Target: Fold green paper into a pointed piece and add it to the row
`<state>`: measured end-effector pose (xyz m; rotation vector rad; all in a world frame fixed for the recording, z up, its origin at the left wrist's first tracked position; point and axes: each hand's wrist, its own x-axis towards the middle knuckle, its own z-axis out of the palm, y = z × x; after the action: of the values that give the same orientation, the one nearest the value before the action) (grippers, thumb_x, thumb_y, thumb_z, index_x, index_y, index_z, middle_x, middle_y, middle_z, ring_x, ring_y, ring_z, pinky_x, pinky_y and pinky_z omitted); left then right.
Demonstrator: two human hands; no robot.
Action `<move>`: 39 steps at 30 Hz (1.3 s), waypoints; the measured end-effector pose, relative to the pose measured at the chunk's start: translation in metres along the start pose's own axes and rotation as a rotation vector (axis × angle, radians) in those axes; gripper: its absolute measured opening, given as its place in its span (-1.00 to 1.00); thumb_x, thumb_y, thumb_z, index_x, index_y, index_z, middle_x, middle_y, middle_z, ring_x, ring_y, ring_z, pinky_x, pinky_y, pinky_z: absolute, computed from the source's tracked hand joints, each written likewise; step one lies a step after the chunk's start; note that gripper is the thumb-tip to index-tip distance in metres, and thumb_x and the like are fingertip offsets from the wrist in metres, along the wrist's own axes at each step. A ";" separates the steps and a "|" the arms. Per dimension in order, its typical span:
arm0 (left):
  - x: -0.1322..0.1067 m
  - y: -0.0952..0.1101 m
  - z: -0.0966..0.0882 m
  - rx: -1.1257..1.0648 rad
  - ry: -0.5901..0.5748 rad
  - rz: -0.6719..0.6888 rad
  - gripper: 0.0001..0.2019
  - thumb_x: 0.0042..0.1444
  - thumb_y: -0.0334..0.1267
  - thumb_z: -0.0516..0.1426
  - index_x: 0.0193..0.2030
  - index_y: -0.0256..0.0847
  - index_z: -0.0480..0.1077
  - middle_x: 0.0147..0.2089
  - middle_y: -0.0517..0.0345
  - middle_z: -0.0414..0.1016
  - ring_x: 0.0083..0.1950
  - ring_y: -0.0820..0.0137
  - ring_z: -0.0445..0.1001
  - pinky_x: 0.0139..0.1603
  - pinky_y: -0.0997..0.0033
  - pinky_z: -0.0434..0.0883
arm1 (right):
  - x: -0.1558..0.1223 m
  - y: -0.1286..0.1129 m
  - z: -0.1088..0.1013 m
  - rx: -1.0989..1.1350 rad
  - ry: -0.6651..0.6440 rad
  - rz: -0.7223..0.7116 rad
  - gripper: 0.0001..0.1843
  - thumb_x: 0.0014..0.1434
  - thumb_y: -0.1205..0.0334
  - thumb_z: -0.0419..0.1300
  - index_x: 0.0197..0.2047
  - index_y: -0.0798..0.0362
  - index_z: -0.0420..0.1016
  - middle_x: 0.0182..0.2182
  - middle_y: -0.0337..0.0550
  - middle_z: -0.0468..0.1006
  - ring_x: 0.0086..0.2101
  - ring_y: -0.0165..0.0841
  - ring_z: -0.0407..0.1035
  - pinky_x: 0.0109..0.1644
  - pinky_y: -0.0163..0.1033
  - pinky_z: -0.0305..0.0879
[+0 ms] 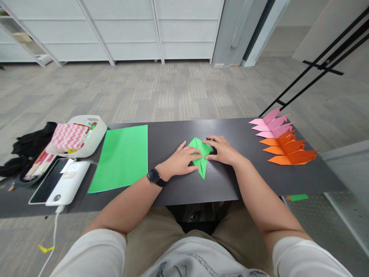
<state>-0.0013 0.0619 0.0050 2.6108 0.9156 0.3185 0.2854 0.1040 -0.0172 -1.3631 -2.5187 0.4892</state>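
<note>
A green paper piece point(201, 156), folded into a narrow kite shape, lies flat on the dark table point(173, 134) in front of me. My left hand point(180, 161) rests on its left side with the fingers laid across the paper and pressed down. My right hand point(221, 150) lies on its right upper part, fingers stretched flat and pressing the fold. A black watch point(153, 176) is on my left wrist.
A flat green sheet point(122, 157) lies to the left. Further left are a white tray point(86, 148) with patterned paper, a phone point(47, 181) and a white power bank point(69, 182). Folded pink pieces point(272, 125) and orange pieces point(288, 150) lie at the right.
</note>
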 end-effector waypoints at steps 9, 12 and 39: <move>0.000 -0.003 0.003 -0.052 0.050 0.023 -0.51 0.33 -0.06 0.34 0.35 -0.03 0.48 0.41 -0.02 0.53 0.48 0.05 0.41 0.69 -0.37 -0.11 | -0.004 -0.002 -0.003 0.058 -0.011 -0.006 0.03 0.13 -0.18 0.51 0.58 -0.23 0.27 0.50 0.08 0.31 0.47 0.17 0.19 0.56 0.51 -0.06; 0.000 -0.008 -0.002 -0.138 0.171 0.049 -0.66 0.41 -0.09 0.26 0.26 -0.04 0.51 0.33 0.02 0.58 0.42 0.14 0.48 0.69 -0.26 -0.01 | -0.001 0.005 -0.011 0.139 0.166 0.022 -0.23 0.28 -0.11 0.39 0.49 -0.14 0.41 0.32 0.07 0.51 0.31 0.05 0.41 0.48 0.29 0.25; 0.016 -0.026 0.011 0.023 0.349 -0.341 -0.66 0.39 -0.18 0.22 0.27 0.06 0.55 0.26 0.07 0.53 0.32 0.10 0.44 0.59 -0.25 0.15 | 0.016 -0.025 0.011 -0.013 0.208 0.063 -0.64 0.33 0.00 0.37 0.14 -0.15 0.69 0.09 -0.02 0.61 0.14 0.01 0.44 0.28 0.21 0.27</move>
<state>0.0002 0.0876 -0.0142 2.3995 1.4621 0.6853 0.2534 0.1027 -0.0166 -1.4220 -2.3224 0.3238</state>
